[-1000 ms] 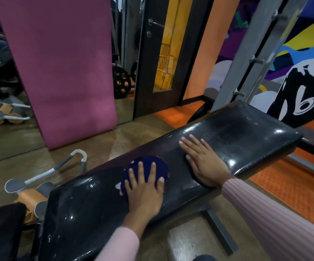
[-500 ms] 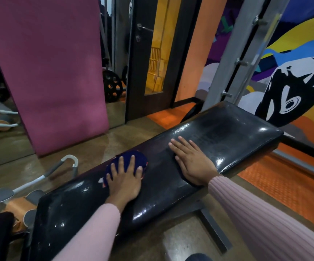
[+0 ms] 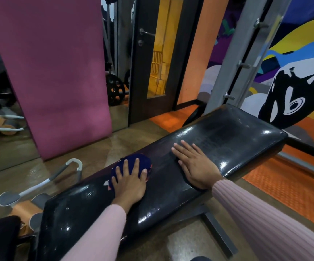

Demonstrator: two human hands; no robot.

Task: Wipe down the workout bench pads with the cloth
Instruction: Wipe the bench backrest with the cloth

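A long black glossy bench pad runs from lower left to upper right. On its middle lies a dark blue cloth, bunched into a round wad. My left hand presses flat on the cloth with straight, spread fingers, and covers its near half. My right hand rests flat on the bare pad just right of the cloth, fingers straight and pointing to the far left. Both arms wear pink ribbed sleeves.
A pink mat leans upright against a mirror behind the bench. An ab-roller device with grey handles sits on the floor at left. A grey rack upright rises behind the pad's far end. Orange rubber flooring lies right.
My left hand has slid the cloth away from me toward the pad's far edge and slightly left. My right hand has stayed flat in the same spot on the pad.
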